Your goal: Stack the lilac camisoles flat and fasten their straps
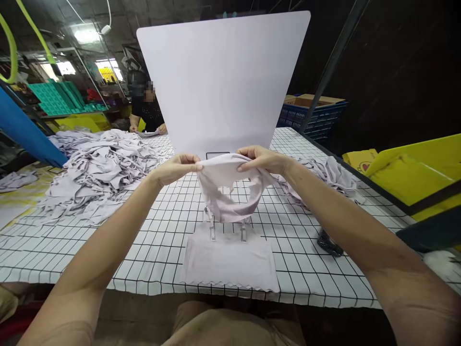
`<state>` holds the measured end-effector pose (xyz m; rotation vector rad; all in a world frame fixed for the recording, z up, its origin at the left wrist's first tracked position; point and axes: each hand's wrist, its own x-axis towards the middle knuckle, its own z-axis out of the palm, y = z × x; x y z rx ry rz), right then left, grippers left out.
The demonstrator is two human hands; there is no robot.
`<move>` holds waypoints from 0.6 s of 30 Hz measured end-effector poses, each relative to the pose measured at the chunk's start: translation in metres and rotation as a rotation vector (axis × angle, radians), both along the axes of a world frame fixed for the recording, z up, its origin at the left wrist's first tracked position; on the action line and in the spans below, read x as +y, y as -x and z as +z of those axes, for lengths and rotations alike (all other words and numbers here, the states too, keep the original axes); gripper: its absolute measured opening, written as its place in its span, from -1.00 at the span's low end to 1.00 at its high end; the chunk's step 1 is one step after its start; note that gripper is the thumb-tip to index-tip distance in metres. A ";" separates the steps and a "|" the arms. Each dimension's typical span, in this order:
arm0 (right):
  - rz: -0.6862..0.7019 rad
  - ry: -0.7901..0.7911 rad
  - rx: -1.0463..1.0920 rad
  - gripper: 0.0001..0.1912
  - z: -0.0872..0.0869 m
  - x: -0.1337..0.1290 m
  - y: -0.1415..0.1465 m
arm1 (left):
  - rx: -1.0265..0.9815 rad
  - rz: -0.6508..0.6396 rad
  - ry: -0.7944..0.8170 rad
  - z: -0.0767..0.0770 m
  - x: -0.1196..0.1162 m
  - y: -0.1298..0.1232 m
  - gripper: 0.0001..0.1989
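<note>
My left hand (pixel 179 168) pinches the upper left edge of a pale lilac stretchy garment (pixel 236 211). At its upper right edge, my right hand (pixel 261 160) grips the same cloth between thumb and fingers. The garment hangs stretched between them above the table, its lower part forming a loop with an opening. Directly below and nearer to me, a flat pale lilac strapped top (pixel 229 262) lies on the table, its strap adjusters pointing away from me. Whether its straps touch the held garment, I cannot tell.
The table has a white checked cloth (pixel 158 259). A large garment heap (pixel 104 168) lies left, a smaller pile (pixel 324 175) right, near a dark object (pixel 329 242). A white board (pixel 226 81) stands ahead. Behind it sits another person (pixel 148 113); blue crates (pixel 309 117) stand back right.
</note>
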<state>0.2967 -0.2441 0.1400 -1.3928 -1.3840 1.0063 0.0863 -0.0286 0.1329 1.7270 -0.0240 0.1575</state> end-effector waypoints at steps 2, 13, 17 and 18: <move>0.088 0.070 -0.007 -0.53 0.003 0.001 0.009 | -0.076 0.026 0.109 0.002 -0.012 -0.006 -0.68; 0.054 -0.140 0.050 -0.71 0.015 0.003 0.024 | -0.123 0.150 -0.091 0.043 -0.030 -0.014 -0.72; 0.098 -0.204 0.087 -0.44 0.016 0.018 0.044 | -0.137 0.111 -0.312 0.053 -0.043 -0.017 -0.80; 0.111 -0.183 0.073 -0.48 0.015 0.020 0.046 | -0.131 0.129 -0.349 0.055 -0.044 -0.016 -0.80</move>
